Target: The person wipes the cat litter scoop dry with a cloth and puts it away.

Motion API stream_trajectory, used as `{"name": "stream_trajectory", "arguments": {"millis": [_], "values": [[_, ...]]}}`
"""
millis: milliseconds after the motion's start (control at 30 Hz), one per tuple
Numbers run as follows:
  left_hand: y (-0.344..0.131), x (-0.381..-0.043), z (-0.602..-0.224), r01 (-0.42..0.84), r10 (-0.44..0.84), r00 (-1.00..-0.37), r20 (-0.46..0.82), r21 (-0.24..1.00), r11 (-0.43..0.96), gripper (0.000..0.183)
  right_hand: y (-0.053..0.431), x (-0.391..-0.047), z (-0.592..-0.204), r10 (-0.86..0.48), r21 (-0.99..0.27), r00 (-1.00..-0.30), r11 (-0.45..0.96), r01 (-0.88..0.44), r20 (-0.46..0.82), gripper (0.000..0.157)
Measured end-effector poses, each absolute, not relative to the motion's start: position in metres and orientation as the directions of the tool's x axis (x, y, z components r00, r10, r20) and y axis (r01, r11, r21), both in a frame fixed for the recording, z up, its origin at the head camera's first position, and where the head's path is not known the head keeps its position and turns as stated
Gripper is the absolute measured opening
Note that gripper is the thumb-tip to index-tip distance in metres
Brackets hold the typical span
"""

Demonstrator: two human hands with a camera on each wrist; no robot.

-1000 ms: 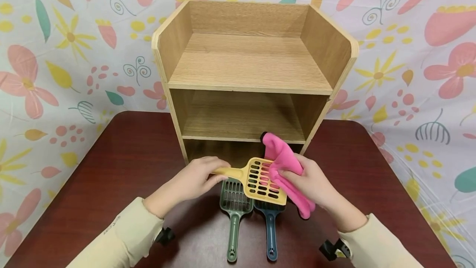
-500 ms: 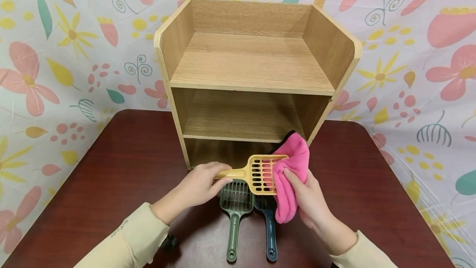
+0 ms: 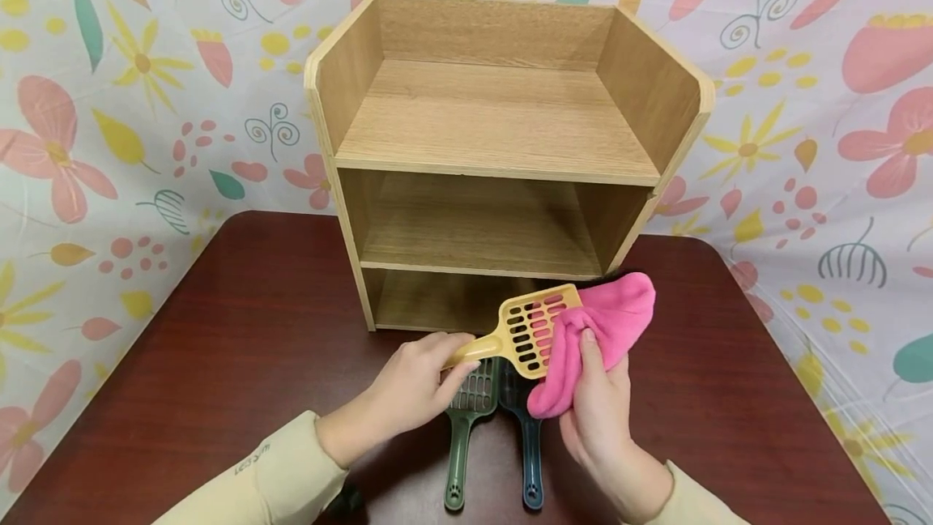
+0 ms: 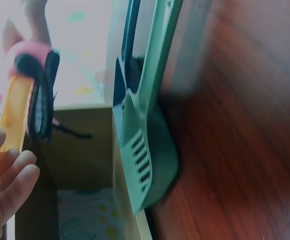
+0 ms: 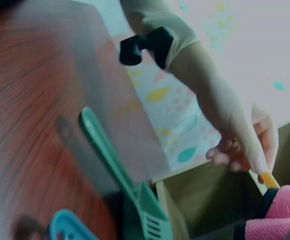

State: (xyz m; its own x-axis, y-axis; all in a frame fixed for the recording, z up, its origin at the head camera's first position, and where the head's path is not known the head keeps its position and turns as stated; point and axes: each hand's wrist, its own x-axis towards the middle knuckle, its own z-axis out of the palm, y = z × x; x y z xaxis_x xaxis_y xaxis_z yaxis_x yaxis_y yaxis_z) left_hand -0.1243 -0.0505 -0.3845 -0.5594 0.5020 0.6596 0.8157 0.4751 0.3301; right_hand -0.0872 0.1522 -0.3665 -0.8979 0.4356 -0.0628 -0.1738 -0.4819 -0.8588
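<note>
My left hand (image 3: 415, 386) grips the handle of a yellow slotted litter scoop (image 3: 521, 339), which is held up in front of the shelf. In my right hand (image 3: 601, 420) is a pink cloth (image 3: 608, 318) with a dark edge, wrapped over the far end of the scoop's head and hiding part of its slots. Below the raised scoop, a green litter scoop (image 3: 459, 452) and a dark blue litter scoop (image 3: 531, 456) lie side by side on the table, handles toward me. The left wrist view shows the green scoop (image 4: 147, 145) beside the blue one (image 4: 120, 82).
A wooden shelf unit (image 3: 496, 168) with an open top and two lower compartments stands at the back of the dark red table (image 3: 240, 330). Behind it hangs a floral-patterned sheet (image 3: 160, 63).
My right hand has shifted the cloth rightward and wrapped it over the scoop's end. The yellow scoop has moved a little right and tilted upward with my left hand; the other scoops stay put.
</note>
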Motion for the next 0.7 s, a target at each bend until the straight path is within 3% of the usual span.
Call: {"name": "stream_trajectory", "arguments": {"millis": [233,433,700], "values": [[-0.038,-0.117,-0.388,0.827,0.467,-0.524,0.713,0.294,0.48,0.027,0.143,-0.091,-0.363,0.481,-0.84,-0.876,-0.491,-0.233,-0.038,0.025],[-0.024,-0.114,-0.391,0.841,0.469,-0.472,0.746,0.222,0.493,0.027,0.134,-0.091,-0.366,0.435,-0.85,-0.896,-0.502,-0.16,-0.088,0.029],[-0.02,-0.112,-0.392,0.829,0.508,-0.468,0.723,0.16,0.535,0.031,0.135,-0.093,-0.37,0.402,-0.877,-0.908,-0.471,-0.096,-0.117,0.034]]}}
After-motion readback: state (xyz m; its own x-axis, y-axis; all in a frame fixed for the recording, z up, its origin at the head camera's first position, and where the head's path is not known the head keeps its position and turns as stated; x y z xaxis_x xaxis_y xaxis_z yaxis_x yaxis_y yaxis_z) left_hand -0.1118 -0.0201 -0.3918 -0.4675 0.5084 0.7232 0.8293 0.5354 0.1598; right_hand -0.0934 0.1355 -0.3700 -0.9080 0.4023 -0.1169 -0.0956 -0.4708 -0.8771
